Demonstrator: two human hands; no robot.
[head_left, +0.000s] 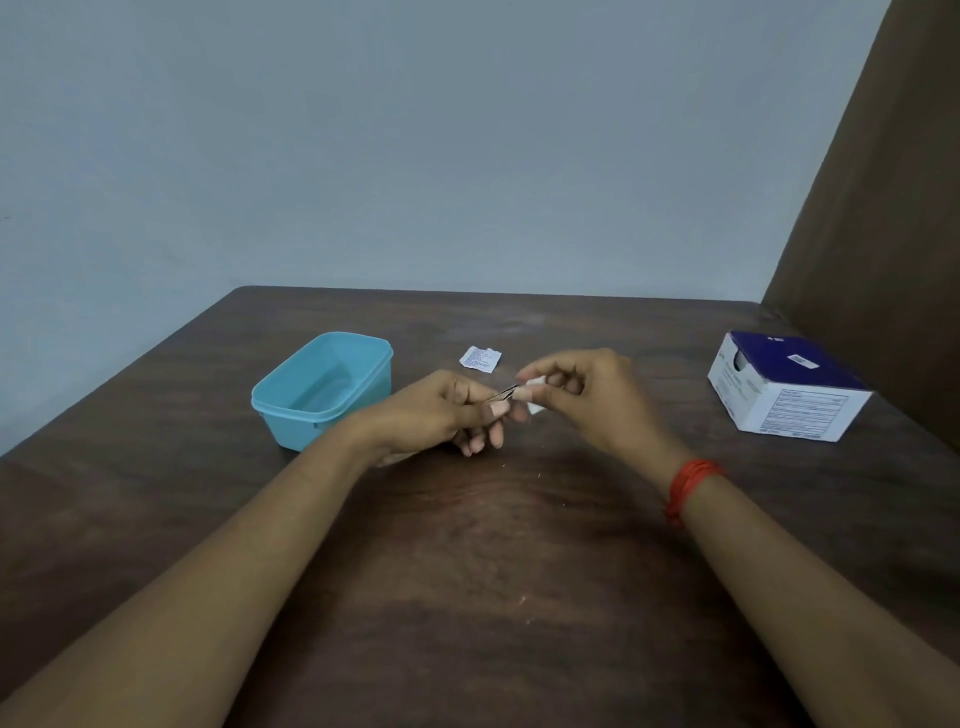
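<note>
Our left hand (457, 410) pinches the tweezers (503, 393) steady so our right hand (582, 395), fingers curled, can pinch the white pad (536, 382) against their tip, for wiping, we reckon.

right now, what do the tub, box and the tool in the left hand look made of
Tub: likely plastic, smooth matte turquoise, moulded rim. Box: cardboard, printed white and dark blue, crisp folded edges. Tool, pinched by the left hand: probably metal, thin with a grey glint, too small to be sure. The right hand pinches a white pad.
</note>
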